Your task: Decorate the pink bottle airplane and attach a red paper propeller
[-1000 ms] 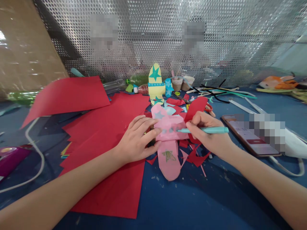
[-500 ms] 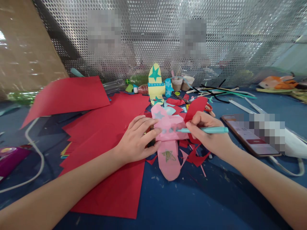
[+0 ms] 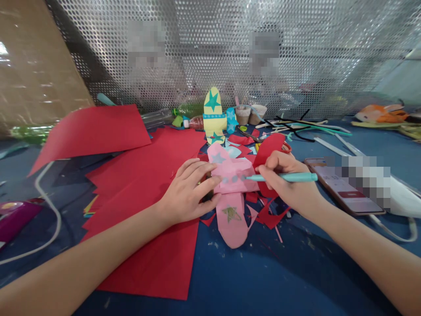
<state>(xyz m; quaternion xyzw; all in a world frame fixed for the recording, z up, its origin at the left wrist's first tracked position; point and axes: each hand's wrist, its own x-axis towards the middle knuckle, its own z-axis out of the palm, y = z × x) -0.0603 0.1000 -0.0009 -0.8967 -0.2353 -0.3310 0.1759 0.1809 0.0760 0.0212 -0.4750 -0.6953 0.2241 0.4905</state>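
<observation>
A pink paper toy airplane (image 3: 232, 224) lies in front of me, with a blue star on its far wing and a gold star on its near wing. My left hand (image 3: 189, 191) grips its left end, fingertips on the pink paper. A dark part shows beneath those fingers. In my right hand (image 3: 289, 180) is a light blue marker (image 3: 299, 177), its tip touching the airplane's body beside a row of blue dots. A red paper piece (image 3: 269, 151) with a rounded end stands at the airplane's right end, partly behind my right hand.
Red paper sheets (image 3: 158, 259) spread on the left. A yellow toy airplane (image 3: 212, 123) stands behind, near two small cups (image 3: 257, 115). Scissors (image 3: 287, 148) lie among paper scraps. A phone (image 3: 342, 188) is at right, below pipe cleaners (image 3: 296, 131). Perforated metal (image 3: 210, 44) rises behind.
My right hand and the marker have shifted slightly right along the airplane's body. A further blue dot now shows at the marker's tip. My left hand stays in place.
</observation>
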